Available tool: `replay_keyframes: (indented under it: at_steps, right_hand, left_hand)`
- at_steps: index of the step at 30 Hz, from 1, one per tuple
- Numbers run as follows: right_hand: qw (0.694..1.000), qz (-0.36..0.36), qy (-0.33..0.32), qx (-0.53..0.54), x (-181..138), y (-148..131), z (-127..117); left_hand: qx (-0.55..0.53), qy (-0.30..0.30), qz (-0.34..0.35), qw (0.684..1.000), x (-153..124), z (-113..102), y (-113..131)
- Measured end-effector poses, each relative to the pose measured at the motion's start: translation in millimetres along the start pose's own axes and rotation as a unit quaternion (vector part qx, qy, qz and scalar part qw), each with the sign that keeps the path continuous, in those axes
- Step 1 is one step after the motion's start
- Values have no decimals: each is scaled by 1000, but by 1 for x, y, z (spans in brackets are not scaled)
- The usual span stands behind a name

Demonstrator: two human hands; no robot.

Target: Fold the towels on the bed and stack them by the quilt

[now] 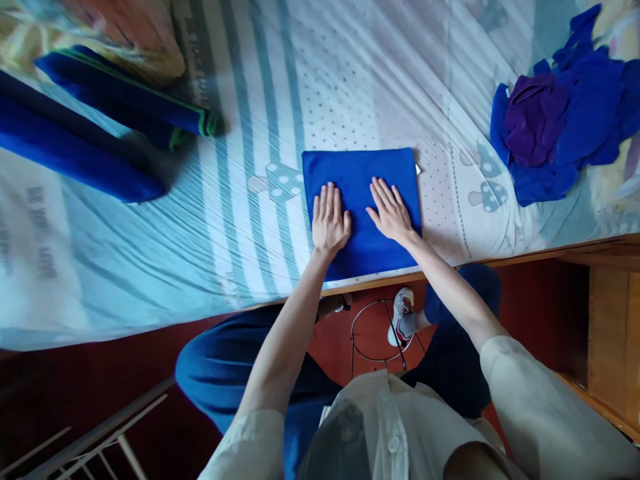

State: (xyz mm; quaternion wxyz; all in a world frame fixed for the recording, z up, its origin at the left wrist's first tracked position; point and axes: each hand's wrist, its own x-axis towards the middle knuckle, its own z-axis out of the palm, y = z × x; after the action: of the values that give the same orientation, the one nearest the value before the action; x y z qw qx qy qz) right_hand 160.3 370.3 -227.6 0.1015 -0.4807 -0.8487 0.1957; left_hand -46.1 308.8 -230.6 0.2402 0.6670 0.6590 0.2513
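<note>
A blue cloth [363, 250] lies spread flat in a near-square at the bed's front edge, with a small white tag at its right side. My left hand [330, 219] rests palm down on the left half of it, fingers stretched out and close together. On the right half lies my right hand [390, 210], also flat, its thumb apart and its fingers slightly spread. Neither hand grips anything; both touch the cloth's surface.
A crumpled heap of blue cloths [590, 113] with a purple cloth [537, 117] sits at the right. Folded dark blue cloths with green edging [135, 97] and a blue stack [75, 147] are at the left. Below the bed sheet [240, 220] stands a wire-framed stool [373, 333].
</note>
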Motion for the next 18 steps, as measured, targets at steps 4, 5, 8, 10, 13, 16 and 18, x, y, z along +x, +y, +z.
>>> replay_keyframes:
  at_steps: [4, 5, 8, 10, 13, 16, 18]
  right_hand:
    - [999, 46, 1, -13, -28, 22, -12]
    - [998, 56, 4, -17, -32, 22, -15]
    - [998, 61, 5, -21, -43, -3, -8]
    - [999, 35, -14, -19, -55, -29, 4]
    - [999, 12, -44, -24, -78, -48, 16]
    - [997, 43, -44, -37, -101, -32, 14]
    - [996, 67, -33, -48, -114, -14, 8]
  left_hand:
    - [6, 4, -21, 1000, -25, -19, -18]
    - [5, 6, -25, 1000, -28, -20, -16]
    - [0, 5, -25, 1000, -40, -8, 5]
    - [-9, -9, -14, 1000, -53, 7, 23]
    - [-7, -14, -23, 1000, -80, 20, 33]
    - [13, -2, -37, 999, -104, 14, 23]
    - [25, 1, -40, 999, -116, 5, 14]
